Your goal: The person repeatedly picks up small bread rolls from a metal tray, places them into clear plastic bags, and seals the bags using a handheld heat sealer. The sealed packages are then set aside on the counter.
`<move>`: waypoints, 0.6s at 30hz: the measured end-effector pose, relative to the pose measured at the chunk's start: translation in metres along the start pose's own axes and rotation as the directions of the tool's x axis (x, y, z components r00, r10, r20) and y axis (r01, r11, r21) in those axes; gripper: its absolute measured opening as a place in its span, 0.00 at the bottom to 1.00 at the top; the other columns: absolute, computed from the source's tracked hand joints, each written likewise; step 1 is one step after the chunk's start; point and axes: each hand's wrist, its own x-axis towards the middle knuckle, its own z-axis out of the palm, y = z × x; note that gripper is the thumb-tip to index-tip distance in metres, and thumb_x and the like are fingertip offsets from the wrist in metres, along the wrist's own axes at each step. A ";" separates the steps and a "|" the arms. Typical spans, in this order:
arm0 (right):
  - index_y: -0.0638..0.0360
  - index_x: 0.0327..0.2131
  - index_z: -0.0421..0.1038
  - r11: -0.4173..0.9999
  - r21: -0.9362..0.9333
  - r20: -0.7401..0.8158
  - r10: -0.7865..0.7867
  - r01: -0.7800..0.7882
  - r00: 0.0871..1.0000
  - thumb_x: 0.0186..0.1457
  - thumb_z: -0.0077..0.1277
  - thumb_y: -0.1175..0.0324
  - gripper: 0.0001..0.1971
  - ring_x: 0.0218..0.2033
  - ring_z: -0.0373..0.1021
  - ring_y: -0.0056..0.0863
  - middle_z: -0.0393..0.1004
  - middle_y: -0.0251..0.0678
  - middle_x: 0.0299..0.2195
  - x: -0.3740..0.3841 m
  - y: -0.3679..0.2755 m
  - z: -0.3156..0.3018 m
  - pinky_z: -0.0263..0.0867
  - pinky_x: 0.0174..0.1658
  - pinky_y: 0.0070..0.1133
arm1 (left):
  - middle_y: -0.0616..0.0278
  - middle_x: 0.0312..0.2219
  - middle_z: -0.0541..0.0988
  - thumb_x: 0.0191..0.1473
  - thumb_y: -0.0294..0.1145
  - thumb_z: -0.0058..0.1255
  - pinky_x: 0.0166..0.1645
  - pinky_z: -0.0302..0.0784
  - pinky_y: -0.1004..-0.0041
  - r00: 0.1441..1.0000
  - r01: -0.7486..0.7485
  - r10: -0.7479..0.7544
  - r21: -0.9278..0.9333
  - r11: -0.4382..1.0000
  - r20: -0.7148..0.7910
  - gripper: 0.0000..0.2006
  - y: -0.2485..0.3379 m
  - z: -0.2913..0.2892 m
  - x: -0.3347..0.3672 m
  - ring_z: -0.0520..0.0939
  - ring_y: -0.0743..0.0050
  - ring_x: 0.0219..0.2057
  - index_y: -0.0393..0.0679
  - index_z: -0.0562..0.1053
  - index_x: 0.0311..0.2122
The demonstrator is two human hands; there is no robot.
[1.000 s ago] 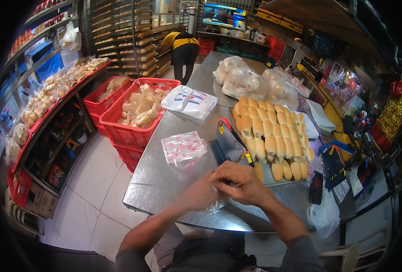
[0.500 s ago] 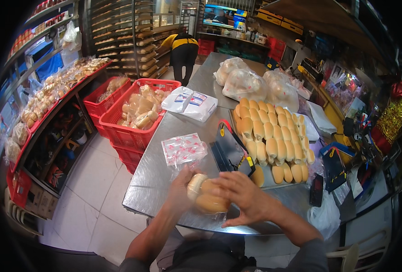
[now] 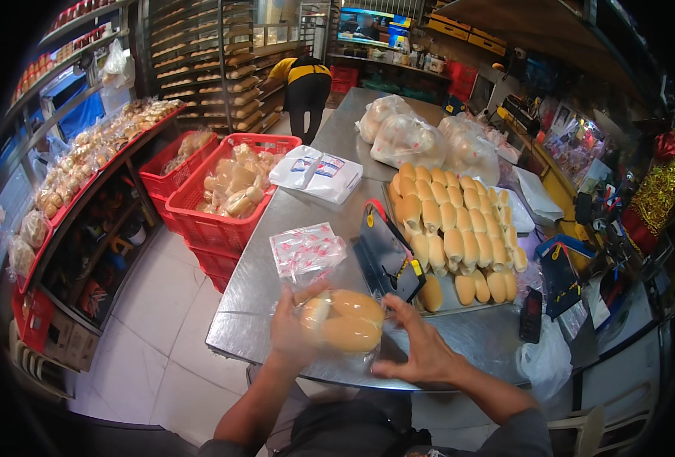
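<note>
A clear plastic bag of bread rolls [image 3: 349,324] is up in front of me over the near edge of the steel table [image 3: 257,286]. My left hand [image 3: 292,331] grips its left side, slightly blurred. On the other side, my right hand [image 3: 429,350] is open, thumb and fingers spread beside the bag; whether a fingertip touches it I cannot tell. Just beyond lie flat printed plastic bags [image 3: 307,251]. A dark blue stand-like device [image 3: 387,259] with red and yellow parts leans between them and a tray [image 3: 451,301] piled with long golden rolls [image 3: 459,221].
Red crates [image 3: 200,206] with bagged bread stand left of the table. White packs [image 3: 318,175] and large filled plastic bags [image 3: 406,137] sit farther back. A black phone [image 3: 531,314] lies at right. Beyond, a person [image 3: 307,87] bends beside the bread racks [image 3: 200,61].
The rolls have turned to lie flatter and face up in the bag. My right hand has drawn off their top to the right and opened wider; my left hand has shifted slightly left.
</note>
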 end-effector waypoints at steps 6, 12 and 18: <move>0.59 0.69 0.57 0.984 0.084 -0.031 -0.155 0.157 0.987 0.58 0.65 0.57 0.40 0.64 0.66 0.37 0.67 0.50 0.63 0.004 0.002 0.017 0.65 0.64 0.32 | 0.41 0.53 0.78 0.75 0.57 0.25 0.64 0.76 0.50 1.000 -0.025 0.025 0.081 0.996 -0.007 0.34 -0.026 0.009 -0.003 0.80 0.45 0.56 0.34 0.75 0.52; 0.62 0.68 0.59 0.729 0.560 0.063 0.436 -0.393 0.898 0.63 0.58 0.57 0.35 0.64 0.65 0.33 0.71 0.44 0.61 0.008 -0.002 0.013 0.61 0.67 0.29 | 0.44 0.49 0.80 0.75 0.58 0.27 0.63 0.76 0.51 0.992 -0.038 0.048 -0.082 0.996 0.114 0.32 -0.015 -0.007 0.000 0.81 0.47 0.54 0.37 0.76 0.49; 0.56 0.67 0.63 0.858 -0.327 -0.058 -0.438 0.397 0.897 0.45 0.73 0.54 0.47 0.58 0.72 0.45 0.71 0.48 0.61 0.001 -0.006 0.015 0.67 0.62 0.29 | 0.47 0.48 0.81 0.76 0.56 0.21 0.60 0.77 0.53 0.997 0.074 -0.074 -0.140 0.987 0.005 0.34 -0.033 -0.003 -0.001 0.82 0.53 0.52 0.35 0.75 0.51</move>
